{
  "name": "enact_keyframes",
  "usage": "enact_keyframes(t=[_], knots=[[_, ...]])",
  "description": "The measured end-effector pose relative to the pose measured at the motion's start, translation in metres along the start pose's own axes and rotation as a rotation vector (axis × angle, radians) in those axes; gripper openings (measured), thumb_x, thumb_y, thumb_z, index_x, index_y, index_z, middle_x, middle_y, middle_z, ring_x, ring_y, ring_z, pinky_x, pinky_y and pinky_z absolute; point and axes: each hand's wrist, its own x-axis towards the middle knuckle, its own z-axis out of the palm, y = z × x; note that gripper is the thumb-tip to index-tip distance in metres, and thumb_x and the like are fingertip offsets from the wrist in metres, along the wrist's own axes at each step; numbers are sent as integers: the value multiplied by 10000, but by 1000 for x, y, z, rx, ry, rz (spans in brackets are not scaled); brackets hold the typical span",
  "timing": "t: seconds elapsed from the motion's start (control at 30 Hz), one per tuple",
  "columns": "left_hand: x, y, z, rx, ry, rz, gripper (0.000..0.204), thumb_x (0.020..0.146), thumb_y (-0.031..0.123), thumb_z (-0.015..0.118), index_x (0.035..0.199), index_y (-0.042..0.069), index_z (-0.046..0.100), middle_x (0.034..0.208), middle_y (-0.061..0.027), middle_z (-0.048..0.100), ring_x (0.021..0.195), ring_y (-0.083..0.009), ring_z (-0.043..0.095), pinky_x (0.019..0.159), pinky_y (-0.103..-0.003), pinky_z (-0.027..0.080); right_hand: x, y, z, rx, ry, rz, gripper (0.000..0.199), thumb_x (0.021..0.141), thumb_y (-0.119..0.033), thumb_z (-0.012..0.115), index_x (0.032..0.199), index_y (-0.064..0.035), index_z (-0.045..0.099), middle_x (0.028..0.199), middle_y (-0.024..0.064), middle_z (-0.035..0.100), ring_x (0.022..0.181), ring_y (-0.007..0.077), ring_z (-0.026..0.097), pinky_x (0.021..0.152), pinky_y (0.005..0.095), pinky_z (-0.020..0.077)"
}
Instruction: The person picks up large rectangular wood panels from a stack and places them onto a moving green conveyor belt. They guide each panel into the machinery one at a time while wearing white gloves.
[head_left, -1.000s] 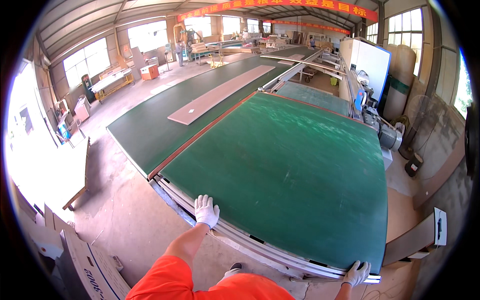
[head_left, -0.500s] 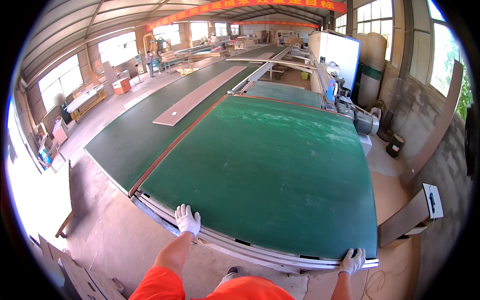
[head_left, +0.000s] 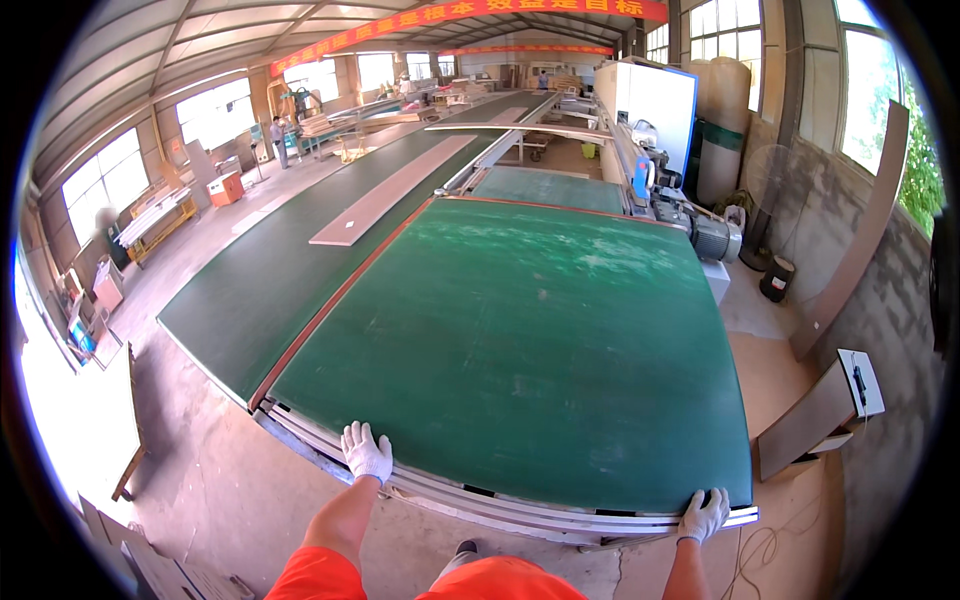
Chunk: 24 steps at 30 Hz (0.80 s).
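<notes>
Green board (head_left: 520, 350), large, flat and rectangular, lies on top of a pale stack of panels (head_left: 480, 497) on the counter (head_left: 300, 440), filling the middle of the head view; its near edge runs just before the person. Left hand (head_left: 366, 452), in a white glove, rests palm down on the near edge of the stack, fingers spread and flat, pressing rather than closed around anything. Right hand (head_left: 703, 515), also gloved in white, lies on the near right corner of the same stack, just beside the corner of the green board, fingers open and laid over the edge. Orange sleeves (head_left: 330, 575) enter from the lower edge. To the left, a second green conveyor surface (head_left: 290, 270) runs parallel, parted from the board by a reddish-brown strip (head_left: 340, 300); a long pale plank (head_left: 390, 195) lies on it, well apart from the hands. Beyond the board's far edge stand a grey motor (head_left: 715, 238) and a white cabinet (head_left: 650, 100). On the right, a brown panel (head_left: 860, 230) leans against the wall, near a black bucket (head_left: 775, 278). Far off at the left a person (head_left: 280, 140) stands beside other machinery. A red banner (head_left: 470, 15) hangs below the roof.
</notes>
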Motion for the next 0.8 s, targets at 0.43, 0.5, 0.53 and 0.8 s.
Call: enact_keyframes(t=[0.43, 0.5, 0.53, 0.8], knots=[[-1, -1, 2, -4, 16, 6, 654, 1004, 368, 658, 1507, -42, 578, 1645, -261, 495, 1575, -485, 381, 1347, -588, 242, 1, 3, 1, 12, 20, -8, 356, 976, -249, 743, 1217, 13, 728, 1486, 190, 654, 1408, 403, 544, 1217, 525, 411], [0, 0, 3, -5, 15, 9, 655, 1004, 367, 658, 1508, -45, 578, 1642, -262, 497, 1573, -485, 383, 1346, -589, 242, 1, 3, 1, 11, 19, -8, 353, 978, -250, 740, 1213, 12, 727, 1483, 192, 656, 1407, 405, 543, 1216, 528, 410], [0, 0, 3, -7, 13, 9, 655, 1004, 366, 658, 1507, -45, 578, 1643, -262, 495, 1574, -485, 381, 1347, -588, 241, 1, 3, 2, 11, 18, -8, 351, 979, -251, 738, 1211, 12, 727, 1482, 193, 656, 1407, 407, 543, 1216, 529, 410], [1, 0, 1, -12, 5, 4, 647, 1002, 368, 655, 1495, -45, 584, 1642, -268, 490, 1579, -482, 370, 1348, -585, 238, 0, 3, 3, 30, 44, -23, 343, 981, -250, 730, 1196, 16, 728, 1466, 199, 663, 1395, 416, 551, 1212, 532, 415]])
